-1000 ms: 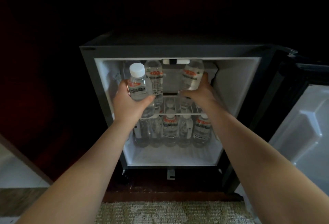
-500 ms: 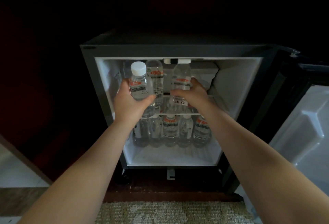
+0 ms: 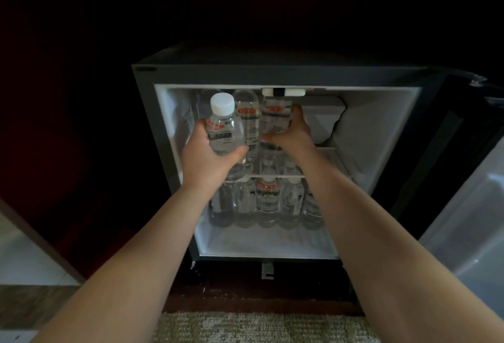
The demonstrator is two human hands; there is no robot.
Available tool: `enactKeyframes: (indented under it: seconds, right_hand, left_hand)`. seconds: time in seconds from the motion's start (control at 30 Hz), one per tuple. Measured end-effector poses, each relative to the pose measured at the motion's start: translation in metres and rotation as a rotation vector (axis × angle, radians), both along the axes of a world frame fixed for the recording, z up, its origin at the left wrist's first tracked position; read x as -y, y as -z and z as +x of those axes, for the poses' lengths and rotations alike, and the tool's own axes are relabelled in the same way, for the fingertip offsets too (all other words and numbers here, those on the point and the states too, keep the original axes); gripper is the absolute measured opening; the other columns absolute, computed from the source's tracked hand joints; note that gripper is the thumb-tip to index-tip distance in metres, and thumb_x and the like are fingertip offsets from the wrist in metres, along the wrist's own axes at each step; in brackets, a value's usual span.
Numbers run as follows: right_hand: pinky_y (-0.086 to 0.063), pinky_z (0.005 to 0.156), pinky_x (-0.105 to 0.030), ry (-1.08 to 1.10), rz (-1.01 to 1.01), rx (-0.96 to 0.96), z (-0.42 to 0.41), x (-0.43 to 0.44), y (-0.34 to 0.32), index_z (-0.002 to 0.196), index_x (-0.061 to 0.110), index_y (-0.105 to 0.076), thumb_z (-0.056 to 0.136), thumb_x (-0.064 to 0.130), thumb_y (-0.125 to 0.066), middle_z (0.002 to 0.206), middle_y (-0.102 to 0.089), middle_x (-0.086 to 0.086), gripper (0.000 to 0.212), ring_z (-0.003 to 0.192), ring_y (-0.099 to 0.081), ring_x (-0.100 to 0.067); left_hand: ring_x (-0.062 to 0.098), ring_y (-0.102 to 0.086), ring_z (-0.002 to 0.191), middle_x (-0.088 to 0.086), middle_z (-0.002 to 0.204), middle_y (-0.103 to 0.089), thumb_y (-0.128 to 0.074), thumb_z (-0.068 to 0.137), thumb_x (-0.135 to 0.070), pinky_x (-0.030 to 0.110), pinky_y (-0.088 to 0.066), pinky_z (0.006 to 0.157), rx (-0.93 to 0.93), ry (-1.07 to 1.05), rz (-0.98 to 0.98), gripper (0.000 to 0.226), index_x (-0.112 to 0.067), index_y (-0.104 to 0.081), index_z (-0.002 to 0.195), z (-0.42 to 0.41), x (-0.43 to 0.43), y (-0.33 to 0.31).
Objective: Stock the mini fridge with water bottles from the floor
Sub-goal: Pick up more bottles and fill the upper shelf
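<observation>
The mini fridge (image 3: 272,75) stands open in front of me. My left hand (image 3: 207,159) is shut on a clear water bottle (image 3: 225,127) with a white cap and red label, held upright just outside the upper left of the opening. My right hand (image 3: 293,132) reaches inside and grips a second water bottle (image 3: 274,117), upright on the wire shelf (image 3: 331,155) beside another standing bottle (image 3: 248,121). Several bottles (image 3: 267,198) stand in a row on the fridge floor below the shelf.
The fridge door (image 3: 469,206) hangs open at the right. A white freezer box (image 3: 323,121) sits in the upper right of the interior. Patterned carpet (image 3: 259,326) lies in front, and a pale floor strip (image 3: 24,255) shows at the left.
My right hand has carried its bottle leftward from the right side of the shelf to beside the standing bottle. My left hand has stayed in place with its bottle.
</observation>
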State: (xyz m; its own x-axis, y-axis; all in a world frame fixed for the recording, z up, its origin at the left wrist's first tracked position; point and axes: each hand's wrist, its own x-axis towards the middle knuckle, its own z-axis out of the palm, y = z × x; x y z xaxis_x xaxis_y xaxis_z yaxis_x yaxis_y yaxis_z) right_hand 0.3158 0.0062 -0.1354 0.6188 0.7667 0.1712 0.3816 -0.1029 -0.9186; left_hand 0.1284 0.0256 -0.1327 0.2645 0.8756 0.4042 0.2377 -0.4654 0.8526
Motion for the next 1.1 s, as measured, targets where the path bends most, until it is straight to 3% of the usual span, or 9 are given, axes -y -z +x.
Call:
enactKeyframes:
  seconds: [0.1, 0.23, 0.33, 0.47, 0.53, 0.6, 0.73, 0.97, 1.1]
  right_hand:
    - [-0.041, 0.09, -0.025, -0.013, 0.048, -0.005, 0.001, -0.003, 0.008, 0.136, 0.02, -0.034, 0.07, 0.015, -0.084, 0.124, -0.06, 0.001, 0.083, 0.118, -0.055, -0.019]
    - [-0.04, 0.09, -0.025, -0.037, -0.014, 0.04, 0.001, -0.001, 0.015, 0.14, 0.023, -0.031, 0.07, 0.026, -0.083, 0.127, -0.059, 0.004, 0.087, 0.11, -0.051, -0.009]
    - [-0.041, 0.09, -0.026, -0.064, -0.026, -0.014, -0.005, 0.008, 0.023, 0.141, 0.02, -0.029, 0.073, 0.024, -0.082, 0.127, -0.059, 0.003, 0.087, 0.118, -0.054, -0.015]
    - [-0.05, 0.087, -0.031, 0.193, 0.016, 0.006, -0.02, 0.028, 0.027, 0.134, 0.023, -0.036, 0.069, 0.031, -0.083, 0.127, -0.052, -0.002, 0.08, 0.112, -0.056, -0.02]
    - [-0.053, 0.077, -0.03, 0.103, 0.009, -0.043, -0.028, 0.046, 0.024, 0.13, 0.025, -0.037, 0.068, 0.027, -0.084, 0.118, -0.052, -0.001, 0.077, 0.103, -0.057, -0.018]
    - [-0.049, 0.073, -0.024, -0.143, -0.06, -0.118, -0.034, 0.067, 0.019, 0.133, 0.022, -0.04, 0.072, 0.017, -0.081, 0.117, -0.054, -0.003, 0.074, 0.102, -0.056, -0.018]
    - [-0.043, 0.103, -0.036, -0.442, -0.166, -0.206, -0.035, 0.093, 0.011, 0.144, 0.014, -0.036, 0.072, 0.003, -0.079, 0.138, -0.05, -0.006, 0.084, 0.126, -0.048, -0.022]
    - [-0.045, 0.104, -0.038, -0.42, -0.158, -0.258, -0.024, 0.119, 0.009, 0.135, 0.009, -0.048, 0.073, 0.009, -0.08, 0.13, -0.059, -0.006, 0.07, 0.121, -0.055, -0.019]
    - [-0.049, 0.082, -0.024, -0.375, -0.164, -0.27, -0.013, 0.131, 0.005, 0.128, 0.02, -0.05, 0.079, 0.016, -0.077, 0.112, -0.062, 0.007, 0.056, 0.104, -0.059, -0.011]
  left_hand:
    - [0.009, -0.062, 0.098, -0.01, 0.103, -0.062, -0.085, 0.064, -0.023, 0.03, -0.049, 0.092, -0.003, 0.006, 0.006, 0.059, -0.024, -0.048, 0.11, 0.001, 0.0, 0.0]
    - [0.01, -0.062, 0.097, -0.009, 0.103, -0.062, -0.085, 0.064, -0.022, 0.03, -0.05, 0.091, 0.014, -0.007, -0.008, 0.058, -0.027, -0.046, 0.106, 0.001, 0.001, 0.0]
    - [0.01, -0.063, 0.097, -0.008, 0.104, -0.064, -0.086, 0.063, -0.021, 0.029, -0.051, 0.089, 0.023, -0.002, -0.042, 0.058, -0.026, -0.048, 0.107, -0.001, 0.003, -0.003]
    - [0.008, -0.062, 0.093, -0.011, 0.099, -0.062, -0.087, 0.061, -0.021, 0.021, -0.049, 0.082, 0.012, 0.003, -0.059, 0.058, -0.025, -0.049, 0.104, -0.007, 0.015, -0.006]
    - [0.009, -0.064, 0.093, -0.009, 0.1, -0.065, -0.088, 0.059, -0.025, 0.026, -0.051, 0.083, -0.002, 0.014, -0.103, 0.057, -0.023, -0.052, 0.103, -0.008, 0.02, -0.006]
    - [0.012, -0.065, 0.093, -0.006, 0.1, -0.067, -0.088, 0.058, -0.026, 0.034, -0.054, 0.086, -0.017, 0.032, -0.192, 0.057, -0.021, -0.055, 0.104, -0.007, 0.027, -0.007]
    - [0.013, -0.065, 0.092, -0.005, 0.099, -0.067, -0.087, 0.06, -0.026, 0.035, -0.053, 0.086, -0.102, 0.126, -0.3, 0.056, -0.018, -0.058, 0.107, 0.003, 0.044, -0.016]
    - [0.013, -0.062, 0.094, -0.005, 0.103, -0.065, -0.086, 0.06, -0.037, 0.029, -0.05, 0.083, -0.229, 0.206, -0.27, 0.06, -0.02, -0.056, 0.108, 0.034, 0.067, -0.036]
    - [0.02, -0.061, 0.104, -0.001, 0.114, -0.063, -0.078, 0.063, -0.053, 0.039, -0.05, 0.092, -0.288, 0.222, -0.305, 0.07, -0.016, -0.056, 0.119, 0.049, 0.072, -0.035]
